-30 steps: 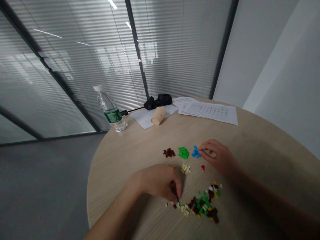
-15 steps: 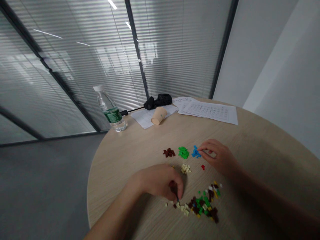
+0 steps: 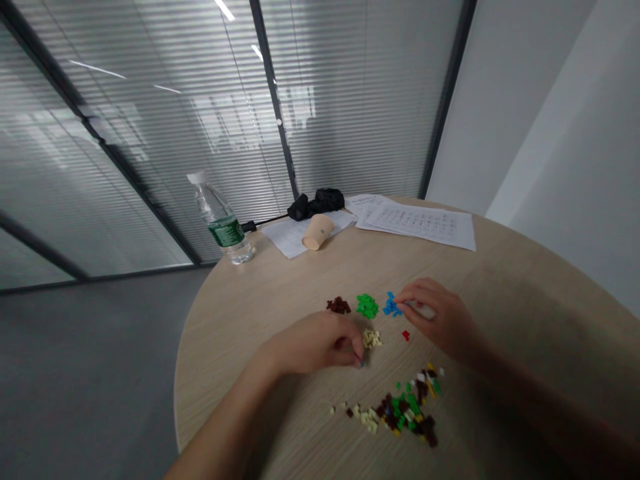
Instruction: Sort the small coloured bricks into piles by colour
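My left hand (image 3: pixel 320 343) hovers over the round wooden table (image 3: pixel 240 320), fingers pinched on a tiny blue piece at their tips, just left of the cream pile (image 3: pixel 371 338). My right hand (image 3: pixel 437 317) rests curled beside the blue pile (image 3: pixel 391 305), fingertips touching it, with a pale piece under the fingers. Sorted piles of brown bricks (image 3: pixel 339 305) and green bricks (image 3: pixel 367 305) lie in a row, and one red piece (image 3: pixel 406 335) lies apart. A mixed heap of small bricks (image 3: pixel 405 413) lies nearer to me.
A water bottle (image 3: pixel 220 220) stands at the table's far left edge. A tipped paper cup (image 3: pixel 317 232), printed sheets (image 3: pixel 420 223) and a black bundle (image 3: pixel 320 200) lie at the back. Glass walls with blinds are behind.
My left hand lifted from the mixed heap and moved up toward the cream pile, carrying a small blue piece. My right hand stayed by the blue pile.
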The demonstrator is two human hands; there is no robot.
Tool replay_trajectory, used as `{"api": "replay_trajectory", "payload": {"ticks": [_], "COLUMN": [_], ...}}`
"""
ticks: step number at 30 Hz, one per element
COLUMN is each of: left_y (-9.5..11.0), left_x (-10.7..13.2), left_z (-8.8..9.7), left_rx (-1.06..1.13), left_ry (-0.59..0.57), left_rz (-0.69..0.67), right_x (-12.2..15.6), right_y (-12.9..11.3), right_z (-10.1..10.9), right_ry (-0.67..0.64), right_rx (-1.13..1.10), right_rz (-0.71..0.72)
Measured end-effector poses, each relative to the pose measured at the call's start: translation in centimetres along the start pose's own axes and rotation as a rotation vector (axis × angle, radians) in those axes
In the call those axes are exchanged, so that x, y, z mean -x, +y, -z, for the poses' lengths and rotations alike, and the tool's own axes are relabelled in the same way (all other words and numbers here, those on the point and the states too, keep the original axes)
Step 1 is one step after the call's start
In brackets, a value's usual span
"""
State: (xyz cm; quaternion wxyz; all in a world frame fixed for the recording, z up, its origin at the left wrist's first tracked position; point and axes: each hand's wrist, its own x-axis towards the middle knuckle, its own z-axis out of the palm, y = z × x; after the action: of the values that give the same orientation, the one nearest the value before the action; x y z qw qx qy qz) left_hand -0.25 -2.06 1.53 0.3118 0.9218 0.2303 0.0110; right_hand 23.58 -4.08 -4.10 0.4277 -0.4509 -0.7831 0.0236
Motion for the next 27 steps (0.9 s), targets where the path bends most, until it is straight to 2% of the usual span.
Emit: {"api": "replay_trajectory", "payload": {"ticks": [3, 6, 8, 12, 17, 21, 25, 27], "left_y": [0.5, 0.9, 1.0, 1.0, 0.9, 0.9, 1.0, 1.0], "left_x": [-0.2, -0.7, -0.9, -1.3, -1.4, -1.3, -1.2, -1.2], "left_z": [0.3, -0.1, -0.6, -1.2, -1.4, -1.3, -1.1, -1.1], "left_rx": [-0.017, -0.022, -0.014, -0.024, -0.07, -0.107, -0.125, -0.128], "left_ry": [0.173, 0.326, 0.4, 0.475, 0.522, 0.522, 0.475, 0.442], "left_rz": [-0.025, -0.056, -0.082, -0.112, -0.132, -0.128, -0.121, -0.13], "right_x": [0.1, 0.3, 0.4, 0.3, 0.2, 0.2, 0.0, -0.1], "right_y": [-2.1, -4.2, -4.9, -4.9, -4.3, -3.2, -0.9, 0.3], "right_z": [0.2, 0.0, -0.2, -0.6, -0.9, -0.7, 0.2, 0.5], "right_ry": [-0.067, -0.178, -0.204, -0.178, -0.176, -0.104, 0.044, 0.053], "right_rx": [-0.177, -0.379, -0.519, -0.692, -0.772, -0.677, -0.257, -0.083], "right_rz": [-0.042, -0.188, -0.287, -0.435, -0.49, -0.467, -0.323, -0.247]}}
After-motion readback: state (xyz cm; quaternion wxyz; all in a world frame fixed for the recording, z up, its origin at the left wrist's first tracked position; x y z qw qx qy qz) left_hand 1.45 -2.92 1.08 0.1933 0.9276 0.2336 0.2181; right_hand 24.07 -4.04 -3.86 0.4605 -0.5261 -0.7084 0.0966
